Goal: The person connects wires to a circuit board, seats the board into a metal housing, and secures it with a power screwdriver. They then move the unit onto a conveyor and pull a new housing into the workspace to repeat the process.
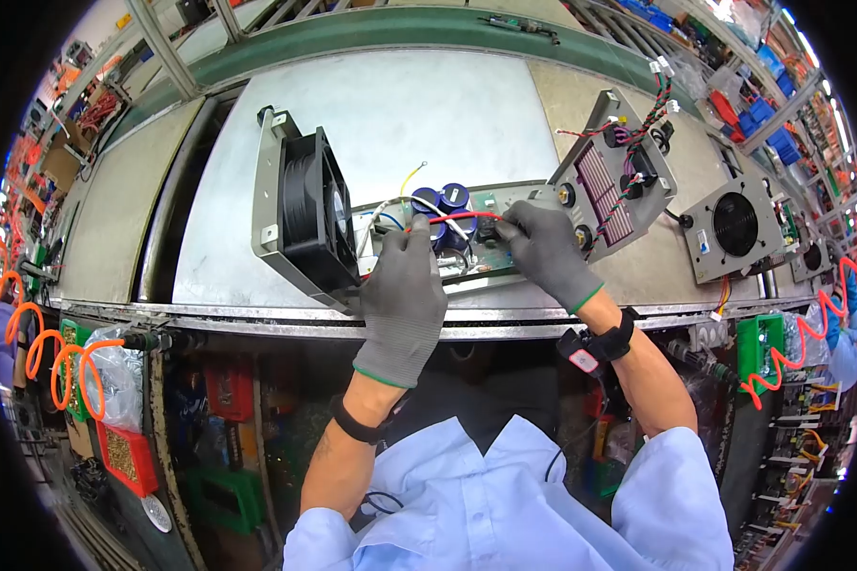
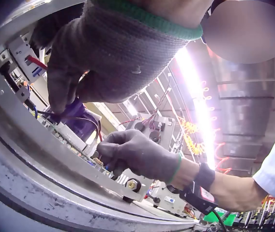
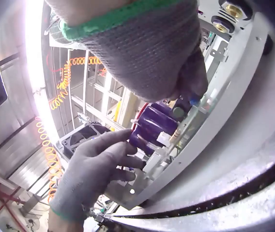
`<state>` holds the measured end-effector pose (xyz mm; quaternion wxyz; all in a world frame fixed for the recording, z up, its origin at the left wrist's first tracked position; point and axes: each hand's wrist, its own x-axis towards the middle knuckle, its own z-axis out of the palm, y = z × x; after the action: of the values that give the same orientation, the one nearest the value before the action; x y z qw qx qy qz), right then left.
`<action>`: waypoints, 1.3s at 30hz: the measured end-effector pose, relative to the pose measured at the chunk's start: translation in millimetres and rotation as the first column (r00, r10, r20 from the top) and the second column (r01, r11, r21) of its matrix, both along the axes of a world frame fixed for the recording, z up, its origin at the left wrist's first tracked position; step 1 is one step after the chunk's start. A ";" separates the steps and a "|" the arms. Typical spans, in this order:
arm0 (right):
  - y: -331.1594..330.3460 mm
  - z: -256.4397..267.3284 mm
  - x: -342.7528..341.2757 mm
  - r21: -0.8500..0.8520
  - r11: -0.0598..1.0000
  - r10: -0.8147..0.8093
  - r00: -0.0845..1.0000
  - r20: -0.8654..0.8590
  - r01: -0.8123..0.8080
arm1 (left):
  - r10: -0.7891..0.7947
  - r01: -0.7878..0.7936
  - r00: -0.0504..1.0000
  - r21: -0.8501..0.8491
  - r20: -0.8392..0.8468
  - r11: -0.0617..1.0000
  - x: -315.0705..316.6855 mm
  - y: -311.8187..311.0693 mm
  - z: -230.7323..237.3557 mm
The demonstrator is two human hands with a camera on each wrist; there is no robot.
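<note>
My gloved left hand [image 1: 405,295] reaches over the near edge of a chassis [image 1: 483,283], its extended fingertips at the blue-purple capacitors [image 1: 455,195]. The right wrist view shows its fingers loosely spread against the capacitors [image 3: 153,123]. Across the capacitors runs a red wire [image 1: 462,216]. Its right end goes into my gloved right hand [image 1: 548,249], which pinches it low over the green circuit board [image 1: 490,257]. In the left wrist view the right hand's fingertips are bunched together close to the board. White and yellow wires [image 1: 411,179] rise beside the capacitors.
A black fan [image 1: 319,209] stands upright at the chassis's left end. A vented panel [image 1: 611,186] with wire bundles stands at its right end. Farther right sits another fan unit [image 1: 733,228]. Coiled orange air hoses [image 1: 52,357] and parts bins [image 1: 127,457] line the bench front.
</note>
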<state>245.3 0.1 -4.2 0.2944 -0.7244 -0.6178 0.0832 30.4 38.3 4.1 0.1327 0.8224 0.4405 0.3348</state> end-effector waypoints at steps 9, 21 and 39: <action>-28.5 -0.1 -2.4 0.106 0.994 -0.018 0.993 -0.113 0.030 | -0.047 0.047 0.998 0.005 0.031 0.999 -1.5 -4.9 -2.3; -354.8 -160.2 -5.5 -0.262 0.746 -0.658 0.738 -0.149 0.613 | -0.175 0.211 0.961 0.157 -0.214 0.965 -53.1 -25.2 -61.6; -557.2 -272.6 169.7 -0.606 -0.034 -0.990 0.058 0.132 0.794 | -0.127 0.175 0.969 0.229 -0.210 0.958 -49.7 -17.5 -87.6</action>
<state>415.0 -557.1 -276.7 0.1607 -0.9639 0.1401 0.1595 -19.4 20.8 -83.5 0.0117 0.8924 0.3420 0.2942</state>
